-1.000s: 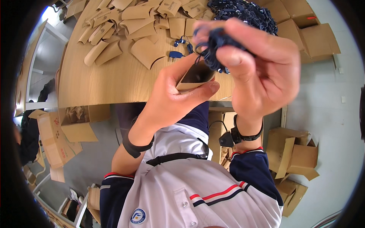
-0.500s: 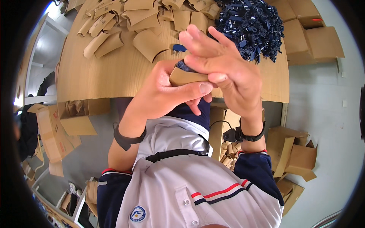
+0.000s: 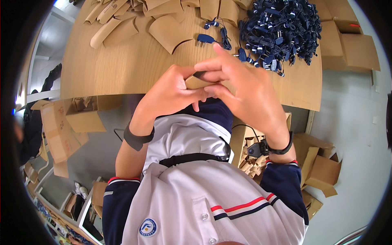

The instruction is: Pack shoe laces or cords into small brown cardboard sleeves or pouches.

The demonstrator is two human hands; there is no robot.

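Between my hands, above the table's near edge, is a small brown cardboard pillow box (image 3: 195, 83). My left hand (image 3: 169, 92) is closed round its left side, thumb along the near face. My right hand (image 3: 247, 90) bends over the right end, with thumb and fingertips pressed against the box. A dark patch shows at its far side beneath the right fingers; I cannot make out what it is. Beyond the hands lies a navy two-pin plug (image 3: 206, 38), next to a coiled dark cable (image 3: 225, 38) and earbuds (image 3: 211, 24).
A large heap of navy earphones (image 3: 281, 30) covers the table's far right. Flat cardboard sleeves (image 3: 169, 32) are piled at the far left. Open cartons (image 3: 83, 116) stand below the table at left, with more cartons (image 3: 322, 167) at right. Near my right wrist, a carton holds cardboard pieces (image 3: 251, 159).
My right fingers have come down from raised and spread onto the box. Dark contents that showed at the box are now mostly covered. The whole view has shifted slightly.
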